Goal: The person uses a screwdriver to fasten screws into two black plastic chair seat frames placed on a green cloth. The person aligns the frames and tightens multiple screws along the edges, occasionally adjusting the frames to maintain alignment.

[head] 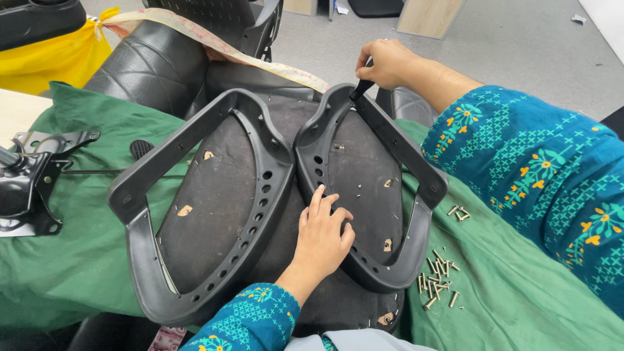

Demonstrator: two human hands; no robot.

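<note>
Two black plastic armrest frames lie on the dark underside of a chair seat [214, 201]. My left hand [322, 234] rests flat, fingers spread, on the lower inner edge of the right armrest frame [416, 182]. My right hand [383, 62] is closed around a black tool handle [361, 88] whose tip meets the top of that frame. The left armrest frame [153, 172] lies untouched beside it.
A green cloth [507, 286] covers the work surface. Several brass-coloured screws [439, 276] lie on it at the right. A black metal chair mechanism [29, 182] sits at the left edge, a black chair back [153, 65] behind, and a yellow bag [55, 58] at the top left.
</note>
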